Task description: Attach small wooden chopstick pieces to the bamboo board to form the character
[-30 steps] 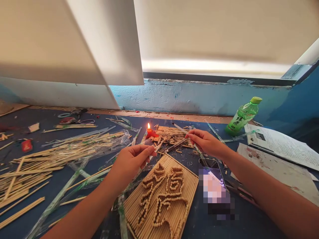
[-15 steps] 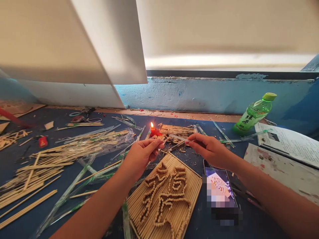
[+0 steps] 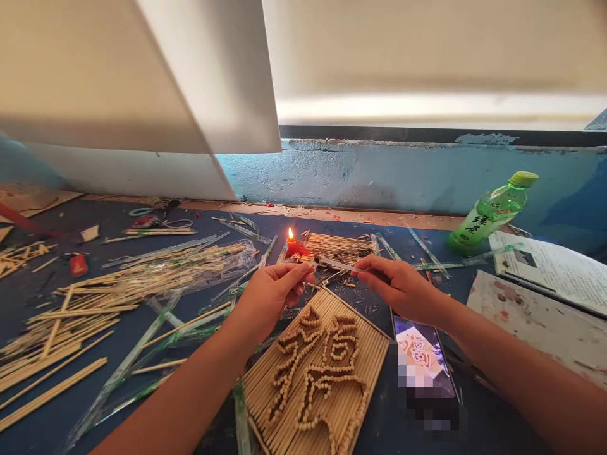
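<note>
My left hand (image 3: pixel 284 284) is closed in a pinch near the middle of the table; what sits between its fingertips is too small to make out. Facing it from the right, my right hand (image 3: pixel 396 284) grips a whitish, translucent glue stick (image 3: pixel 337 264) that points left and has a dark tip. Just behind the hands burns a red candle (image 3: pixel 294 246), its flame upright. Below them lies a panel of wooden sticks (image 3: pixel 258 385), with a raised character outline (image 3: pixel 339 379) of small round wooden pieces on top.
Loose wooden sticks (image 3: pixel 71 322) and plastic wrappers (image 3: pixel 137 354) spread over the left. A small stick mat (image 3: pixel 339 245) lies behind the hands. On the right are a phone (image 3: pixel 422 357), a green tea bottle (image 3: pixel 493 212) and an open book (image 3: pixel 550 272). Scissors (image 3: pixel 154 212) rest at the back left.
Both hands keep their grips with barely any movement. The view has shifted slightly, so the bottle, phone and panel appear a little further right.
</note>
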### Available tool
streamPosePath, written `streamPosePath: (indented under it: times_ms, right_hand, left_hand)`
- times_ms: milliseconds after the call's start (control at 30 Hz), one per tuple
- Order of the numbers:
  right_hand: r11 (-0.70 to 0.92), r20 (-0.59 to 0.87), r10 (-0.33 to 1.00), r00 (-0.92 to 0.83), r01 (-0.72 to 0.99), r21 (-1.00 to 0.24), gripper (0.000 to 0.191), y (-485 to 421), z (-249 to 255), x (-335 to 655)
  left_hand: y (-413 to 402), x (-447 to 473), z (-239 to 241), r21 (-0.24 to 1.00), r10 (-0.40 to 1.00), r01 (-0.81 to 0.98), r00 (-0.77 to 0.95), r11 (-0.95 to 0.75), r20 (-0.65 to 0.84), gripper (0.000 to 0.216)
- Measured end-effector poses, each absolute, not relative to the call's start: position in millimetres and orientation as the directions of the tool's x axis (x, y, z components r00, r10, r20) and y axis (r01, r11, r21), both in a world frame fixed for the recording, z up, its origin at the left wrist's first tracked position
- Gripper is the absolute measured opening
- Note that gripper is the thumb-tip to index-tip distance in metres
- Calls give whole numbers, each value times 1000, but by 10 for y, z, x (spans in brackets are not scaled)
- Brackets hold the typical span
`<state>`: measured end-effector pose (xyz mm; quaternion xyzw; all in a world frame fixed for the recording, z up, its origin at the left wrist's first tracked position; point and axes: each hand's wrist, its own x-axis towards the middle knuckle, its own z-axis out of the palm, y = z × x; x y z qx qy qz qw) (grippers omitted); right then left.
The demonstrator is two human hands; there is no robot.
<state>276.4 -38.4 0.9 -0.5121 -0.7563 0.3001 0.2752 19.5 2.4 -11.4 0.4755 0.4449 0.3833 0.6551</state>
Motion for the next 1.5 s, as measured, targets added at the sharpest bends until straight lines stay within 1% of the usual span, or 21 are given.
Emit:
streamPosePath:
  times_ms: [167,400,567,633,733,900,1133,1333,1500]
  right_hand:
    - [287,124,950,-287,641,-712,25,-378,6,2760]
    - [227,189,973,-134,709,-668,30,-288,-46,2888]
    - [160,285,958,12,805,-571,30,-131,-159,3115]
    - [131,303,952,41,840,-526,31,-83,-211,3207]
    - [106,274,961,33,873,-476,29,-48,-282,3299]
    - [81,228,973,22,899,-431,25,-39,-343,3307]
    - [94,198,980,-16,915,-392,16,-35,-342,3272]
    - [76,161,987,-20,933,-351,23,-26,-413,3306]
    - [86,159,987,-33,936,-342,26,-15,-459,3331]
  left_hand:
    - [21,204,-96,964,918,-78,334,254,-215,27]
    - [-9,223,-58,960,911,-89,350,264,-218,23]
    - [-17,196,-53,971,918,-48,338,236,-207,21]
    - [-16,172,-57,977,925,-27,328,212,-192,20]
    - [-24,137,-43,987,935,22,317,161,-160,18]
    - [-109,126,102,985,942,167,322,47,-100,18]
    - [-343,66,360,973,916,228,396,-31,-64,14]
    - [-680,-121,387,900,919,421,389,-117,-62,15]
    - [-939,-195,378,867,947,476,321,-149,-14,15]
